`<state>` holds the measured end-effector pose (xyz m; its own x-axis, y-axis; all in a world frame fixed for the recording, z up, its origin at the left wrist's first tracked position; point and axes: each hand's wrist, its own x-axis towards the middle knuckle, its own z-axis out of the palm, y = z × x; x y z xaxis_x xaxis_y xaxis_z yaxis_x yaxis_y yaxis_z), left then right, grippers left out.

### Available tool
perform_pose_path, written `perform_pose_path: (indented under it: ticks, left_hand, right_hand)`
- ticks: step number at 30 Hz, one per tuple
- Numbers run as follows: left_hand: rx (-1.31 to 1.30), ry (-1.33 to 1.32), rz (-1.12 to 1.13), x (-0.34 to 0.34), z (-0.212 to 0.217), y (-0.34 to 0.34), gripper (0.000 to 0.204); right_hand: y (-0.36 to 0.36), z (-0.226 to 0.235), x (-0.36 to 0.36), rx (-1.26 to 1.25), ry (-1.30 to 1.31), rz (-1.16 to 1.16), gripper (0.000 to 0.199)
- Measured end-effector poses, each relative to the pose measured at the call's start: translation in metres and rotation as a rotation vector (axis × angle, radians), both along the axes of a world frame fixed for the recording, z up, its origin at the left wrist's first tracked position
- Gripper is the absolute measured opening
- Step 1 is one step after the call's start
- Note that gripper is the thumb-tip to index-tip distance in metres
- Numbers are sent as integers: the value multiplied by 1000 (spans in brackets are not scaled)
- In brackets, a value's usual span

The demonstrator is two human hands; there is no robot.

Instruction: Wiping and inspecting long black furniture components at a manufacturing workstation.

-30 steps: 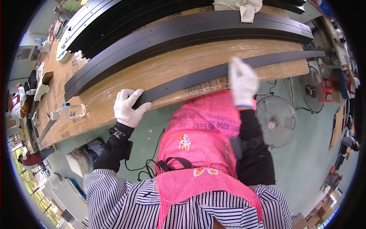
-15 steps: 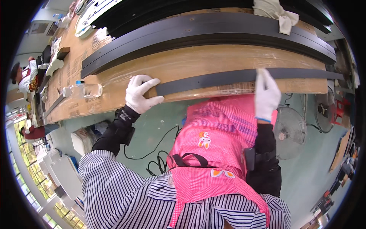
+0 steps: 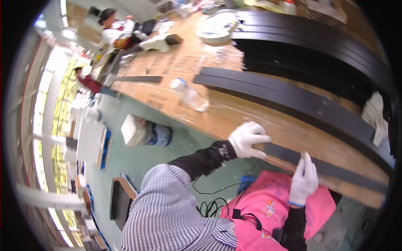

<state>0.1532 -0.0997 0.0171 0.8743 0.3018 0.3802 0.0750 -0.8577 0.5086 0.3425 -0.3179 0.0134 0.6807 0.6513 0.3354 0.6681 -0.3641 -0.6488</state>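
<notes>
A long, narrow dark grey strip [image 3: 343, 172] lies along the near edge of the cardboard-covered table. My left hand [image 3: 246, 140], in a white glove, is at the strip's left end, its thumb on the near side and its fingers on the far side. A bit of brown shows between them there. Farther right, my gloved right hand [image 3: 305, 180] is closed, with its fingertips down on the strip. Something small and tan shows at those fingertips, too small to name. Beyond the strip, a stack of longer dark bars [image 3: 284, 98] lies on the table.
A clear plastic bottle [image 3: 189, 95] lies left of the bars. More black bars [image 3: 310, 46] are stacked farther back, beside a round tub [image 3: 217, 27]. A white cloth [image 3: 374, 115] hangs over bars at right. A bucket [image 3: 159, 134] stands on the floor. Two people are at far left.
My view has swung left, showing more of the floor and windows. My right hand has slid left along the strip, closer to my left hand, which stays at the strip's end.
</notes>
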Motion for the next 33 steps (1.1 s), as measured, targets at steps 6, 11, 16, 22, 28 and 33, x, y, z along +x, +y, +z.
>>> perform_pose_path:
  ticks: [6,11,16,22,28,33]
  left_hand:
    - [-6,44,51,-8,-5,-9,64]
    - [14,36,52,-6,-2,-7,65]
    - [88,-13,-1,2,-5,3,72]
    - [-52,1,-6,-16,1,12,98]
    - [-150,-52,-13,-7,-6,6,99]
    - [-157,-96,24,-13,-8,3,96]
  right_hand:
    - [39,4,-56,-93,-226,208,28]
    - [48,4,-58,-67,-141,285,25]
    - [31,2,-15,71,-81,46,25]
    - [58,1,-46,-67,-262,82,26]
    - [64,-4,-78,-91,-181,374,23]
    - [35,1,-36,110,-46,119,24]
